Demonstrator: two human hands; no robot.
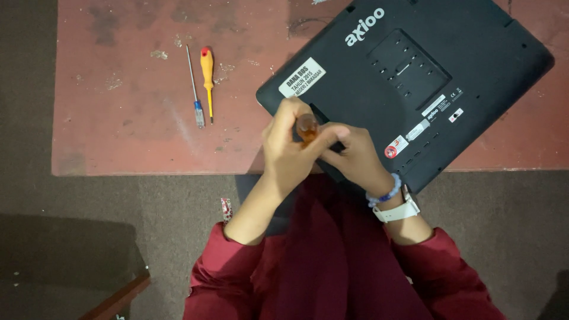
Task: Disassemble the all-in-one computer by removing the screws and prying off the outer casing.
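Observation:
A black laptop lies upside down on a low reddish table, tilted, with stickers on its underside. My left hand grips an orange-brown screwdriver handle held upright over the laptop's near edge. My right hand touches the same handle from the right, fingers curled beside it on the laptop. On my right wrist sit a blue bead bracelet and a white watch strap. The tool's tip is hidden under my hands.
Two screwdrivers lie side by side on the table's left part: a thin one with a blue handle and a yellow one with a red cap. A small wrapper lies on the brown carpet. My dark red clothing fills the bottom.

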